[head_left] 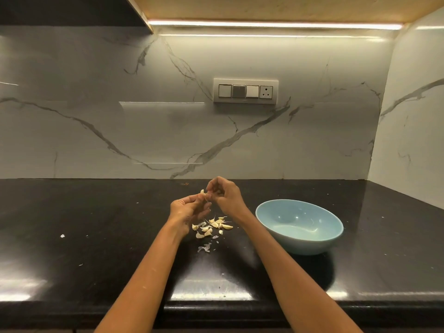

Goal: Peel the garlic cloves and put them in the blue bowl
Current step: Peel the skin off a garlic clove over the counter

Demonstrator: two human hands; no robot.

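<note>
A garlic clove (202, 191) is being held up above the counter (96, 236), between the two hands, a little beyond the pile of cloves (212, 227) lying on the dark top. The pile is sitting near the middle of the counter, with the blue bowl (299, 227) standing just to its right, apart from it and showing nothing inside. A few scraps of peel (204, 247) are lying nearer than the pile, and smaller flecks are scattered to the left.

Open counter is stretching wide to the left of the pile and to the right of the bowl, and a deep strip is running behind the hands to the far wall. The near edge of the counter is crossing the view below the forearms. On the right the side wall is closing the corner, well apart from the bowl.

The counter is black and glossy, throwing back patches of light. The wall (120, 116) behind it is pale marble with grey veins, carrying a switch plate (245, 91) with three switches and a socket. A strip light (274, 24) is glowing under the wooden cabinet above.

The left hand (186, 209) is turned palm up with its fingers curled, pinching the clove at the fingertips. The right hand (224, 194) is arched over from the right, its fingers (211, 185) bent and nipping at the same clove, seemingly at its skin. Both hands are touching each other at the clove, clear of the counter.
</note>
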